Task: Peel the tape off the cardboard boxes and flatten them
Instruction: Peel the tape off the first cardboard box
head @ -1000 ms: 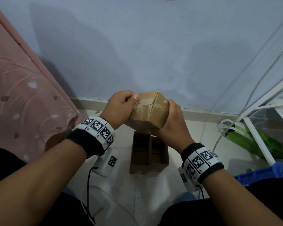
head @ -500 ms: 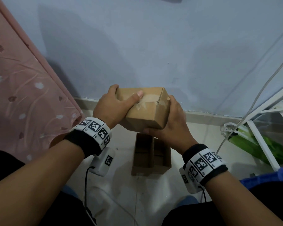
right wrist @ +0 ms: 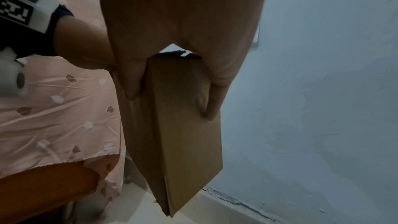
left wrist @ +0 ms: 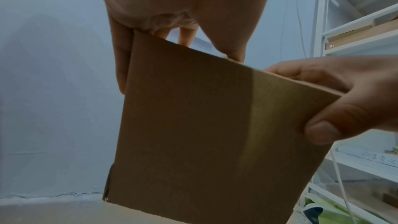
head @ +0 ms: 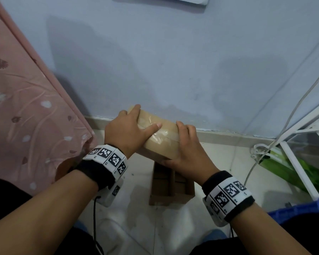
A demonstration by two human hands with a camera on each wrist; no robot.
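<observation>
A pale blue wall [head: 173,61] fills the back, with a pink curtain [head: 22,107] at the left and a white shelf frame [head: 295,162] at the right. On the tiled floor [head: 136,227], near the skirting, lies an opened box [head: 171,186]. Above it, held in the air, is the closed cardboard box [head: 162,142], clear tape [head: 158,133] glossy along its top seam. The left hand [head: 127,133] lies over the top, fingers curled round the far edge, thumb on the tape. The right hand [head: 188,155] clasps the near right end. It looks light, stiff and thin-walled; the tape's end is best picked at near the right edge.
</observation>
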